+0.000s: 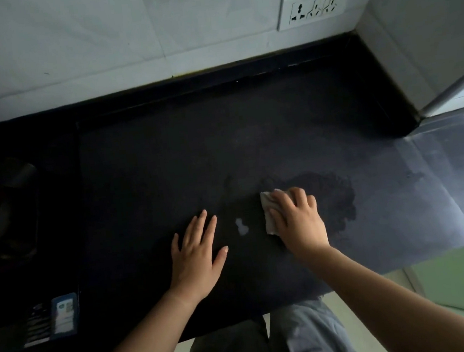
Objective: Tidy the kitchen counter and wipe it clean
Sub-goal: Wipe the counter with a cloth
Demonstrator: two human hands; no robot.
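Observation:
The black kitchen counter [166, 159] fills the middle of the head view. My right hand [298, 220] presses a small pale cloth [269, 215] flat on the counter, fingers curled over its top. A dark wet streaked patch [338, 193] spreads just right of that hand. A small whitish smear [241, 227] lies on the counter between my two hands. My left hand [197, 256] rests flat on the counter with its fingers spread, holding nothing.
A dark packet with a pale label [63, 316] lies at the counter's front left. Dim dark objects [7, 199] stand at the far left. A white wall socket [315, 3] sits on the tiled backsplash. A wall corner [414, 70] juts in at the right.

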